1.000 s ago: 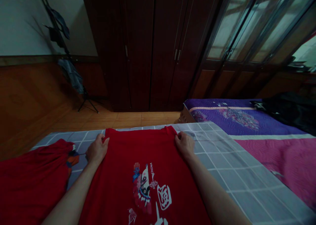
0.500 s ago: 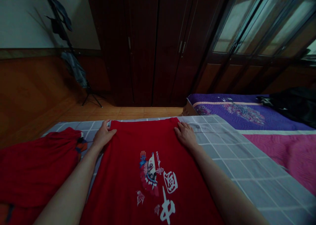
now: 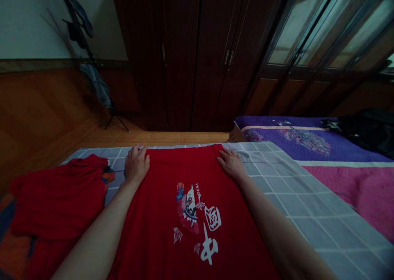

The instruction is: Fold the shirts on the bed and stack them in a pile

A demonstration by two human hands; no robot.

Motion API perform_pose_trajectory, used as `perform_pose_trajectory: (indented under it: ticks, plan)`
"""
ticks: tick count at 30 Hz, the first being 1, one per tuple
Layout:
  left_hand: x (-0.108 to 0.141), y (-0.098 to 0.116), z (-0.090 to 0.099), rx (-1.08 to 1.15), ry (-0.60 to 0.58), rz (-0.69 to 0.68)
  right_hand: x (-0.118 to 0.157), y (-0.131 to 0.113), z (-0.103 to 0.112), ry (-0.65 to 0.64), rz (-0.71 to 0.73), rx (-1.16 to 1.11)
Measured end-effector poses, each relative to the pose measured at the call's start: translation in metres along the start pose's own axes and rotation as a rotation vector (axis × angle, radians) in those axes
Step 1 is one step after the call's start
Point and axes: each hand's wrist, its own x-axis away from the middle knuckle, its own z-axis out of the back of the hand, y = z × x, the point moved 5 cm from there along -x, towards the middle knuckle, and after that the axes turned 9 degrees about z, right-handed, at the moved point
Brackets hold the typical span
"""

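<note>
Along the far wall: wardrobe point(image 3: 181, 58), dark, doors look shut.
Sheet point(image 3: 277, 198): grey w/ white checks, under the work.
Quilt point(image 3: 344, 173): purple & pink, off to R, black heap point(image 3: 366, 128) on it.
Shirt point(image 3: 166, 214): red, spread on sheet in front of the person; far edge near sheet's far edge, near part runs out of view.
Pile point(image 3: 67, 194): more red cloth, orange & blue bits, rumpled, L of shirt; L forearm point(image 3: 101, 218) passes btwn.
Print point(image 3: 189, 206): fan, white chars, "CHINA", faces up, lies sideways.
R hand point(image 3: 232, 163): palm down at shirt's far R corner, fingers spread, no pinch seen.
L hand point(image 3: 136, 165): at far L corner, fingers bent at the edge; can't tell if cloth's pinched.
Far edge, risk: could ruck if L hand pulls in while R hand pins its corner; could slip off sheet if pushed fwd.
L side, risk: forearm sweeping sideways could skew shirt or drag pile.
L corner vs 0.5 s ago: moved inward w/ L hand, so far edge looks a bit shorter; thumb & fingers closer together.
R corner vs 1 s ago: was pinched, now pressed flat; about same as 0.5 s ago.
</note>
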Motion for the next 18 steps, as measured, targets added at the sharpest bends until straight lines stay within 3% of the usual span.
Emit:
perform_pose_trajectory:
  ticks: [4,7,9,12,18]
  plan:
    - [0.006,0.015,-0.011,-0.080,-0.136,-0.291,0.001,-0.001,0.004,-0.029,-0.005,-0.065]
    - [0.003,0.009,-0.023,-0.090,-0.190,-0.311,0.016,0.003,0.009,-0.081,-0.016,-0.136]
    - [0.001,0.003,-0.028,-0.089,-0.196,-0.312,0.040,0.008,0.019,-0.116,-0.030,-0.193]
    - [-0.003,-0.002,-0.032,-0.081,-0.193,-0.311,0.101,0.018,0.043,-0.152,-0.079,-0.266]
    - [-0.004,-0.002,-0.035,-0.076,-0.186,-0.311,0.265,0.021,0.083,-0.107,-0.300,-0.220]
